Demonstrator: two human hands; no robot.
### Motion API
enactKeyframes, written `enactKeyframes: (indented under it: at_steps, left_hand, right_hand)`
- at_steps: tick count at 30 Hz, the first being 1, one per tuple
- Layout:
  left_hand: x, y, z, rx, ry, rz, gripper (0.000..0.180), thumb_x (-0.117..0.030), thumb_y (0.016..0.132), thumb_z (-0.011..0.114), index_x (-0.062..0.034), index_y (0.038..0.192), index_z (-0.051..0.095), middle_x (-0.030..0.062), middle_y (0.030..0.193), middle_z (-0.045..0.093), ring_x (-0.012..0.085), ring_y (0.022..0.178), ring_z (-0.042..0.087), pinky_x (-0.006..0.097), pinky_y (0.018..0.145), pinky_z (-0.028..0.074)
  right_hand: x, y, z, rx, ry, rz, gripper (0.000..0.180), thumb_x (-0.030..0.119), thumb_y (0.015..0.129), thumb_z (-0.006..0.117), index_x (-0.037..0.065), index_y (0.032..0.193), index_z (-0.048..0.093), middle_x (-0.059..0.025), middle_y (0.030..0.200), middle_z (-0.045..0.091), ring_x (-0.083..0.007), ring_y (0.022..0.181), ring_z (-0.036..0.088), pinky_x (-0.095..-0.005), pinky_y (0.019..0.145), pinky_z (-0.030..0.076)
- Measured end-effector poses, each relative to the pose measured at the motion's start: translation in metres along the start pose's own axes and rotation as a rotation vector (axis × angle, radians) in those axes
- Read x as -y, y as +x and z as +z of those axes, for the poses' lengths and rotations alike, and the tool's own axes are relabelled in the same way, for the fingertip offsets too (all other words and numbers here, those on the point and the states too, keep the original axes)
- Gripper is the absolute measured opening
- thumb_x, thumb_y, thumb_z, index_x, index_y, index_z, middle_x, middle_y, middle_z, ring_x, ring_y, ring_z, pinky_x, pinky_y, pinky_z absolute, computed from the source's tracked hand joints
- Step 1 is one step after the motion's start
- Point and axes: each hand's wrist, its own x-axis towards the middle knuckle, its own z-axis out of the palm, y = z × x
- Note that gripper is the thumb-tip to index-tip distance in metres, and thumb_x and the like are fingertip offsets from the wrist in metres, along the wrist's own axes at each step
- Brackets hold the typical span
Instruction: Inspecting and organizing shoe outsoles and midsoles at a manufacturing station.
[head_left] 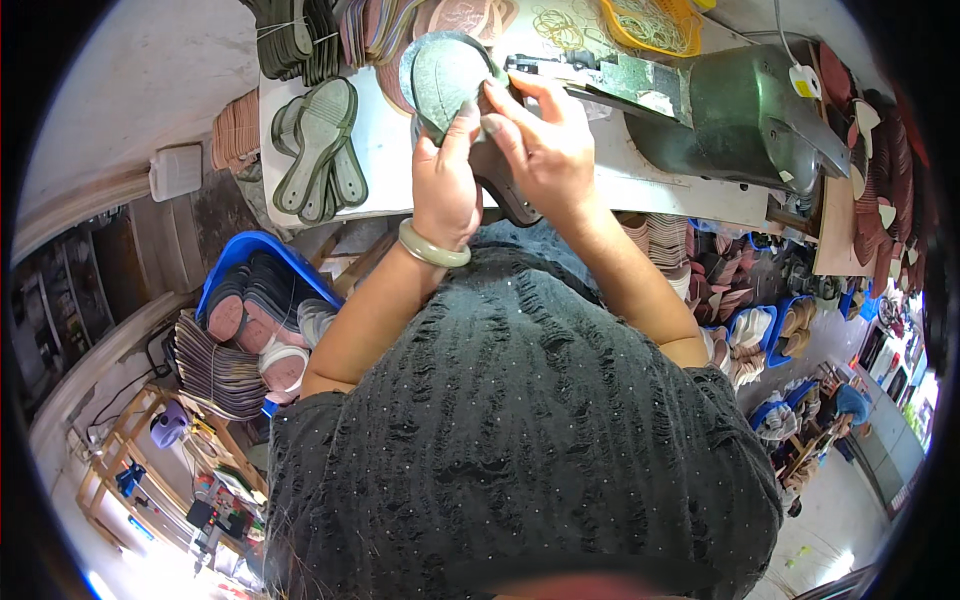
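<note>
A pale grey-green shoe sole [450, 90] with a dark rim is held up over the white worktable [392, 150]. My left hand [445, 185], a pale bangle at its wrist, is closed on the sole's near edge, thumb on its face. On its right edge, my right hand [548, 150] pinches with thumb and fingertips; whether a thin strip is also between them cannot be made out. Just beyond my right fingers sits the head of a dark green machine [715, 110]. A brown curved part [505, 185] shows below the hands.
Left on the table lie loose grey soles [325, 150] and a tied bundle of soles [290, 40]. A yellow basket [692, 35] of pale strings stands at the back. Below left is a blue crate [240, 243] of soles; a white cable [780, 30] hangs over the machine.
</note>
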Motion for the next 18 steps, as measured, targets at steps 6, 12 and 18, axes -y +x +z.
enactKeyframes:
  at_steps: [6, 12, 18]
  left_hand:
    - [-0.002, 0.009, -0.018, 0.224, 0.066, -0.074, 0.033, -0.016, 0.095, 0.048, 0.0021, 0.123, 0.046, 0.0119, 0.115, 0.057, 0.0198, 0.104, 0.058, 0.034, 0.089, 0.047]
    - [-0.027, 0.052, -0.03, 0.71, 0.794, -0.115, 0.037, -0.028, 0.091, 0.058, 0.003, 0.111, 0.057, 0.0076, 0.099, 0.063, 0.0127, 0.09, 0.055, 0.028, 0.083, 0.044]
    - [-0.034, 0.128, 0.008, 1.146, 1.435, -0.086, 0.048, -0.035, 0.074, 0.072, 0.0013, 0.102, 0.06, 0.01, 0.09, 0.063, 0.0145, 0.082, 0.055, 0.029, 0.076, 0.046]
  right_hand:
    - [-0.024, 0.014, -0.008, 0.124, 0.96, 0.743, 0.047, 0.009, 0.083, 0.063, 0.0, 0.127, 0.049, -0.0041, 0.094, 0.062, -0.0087, 0.087, 0.054, -0.0224, 0.084, 0.042]
    - [-0.039, -0.013, -0.034, 0.264, 1.227, 0.957, 0.041, 0.013, 0.08, 0.069, -0.002, 0.115, 0.054, -0.0026, 0.092, 0.063, -0.007, 0.08, 0.054, -0.022, 0.072, 0.042]
    - [-0.084, -0.054, -0.033, 0.417, 1.31, 1.049, 0.025, 0.016, 0.083, 0.065, -0.005, 0.097, 0.061, -0.0104, 0.077, 0.064, -0.017, 0.068, 0.063, -0.0274, 0.063, 0.052]
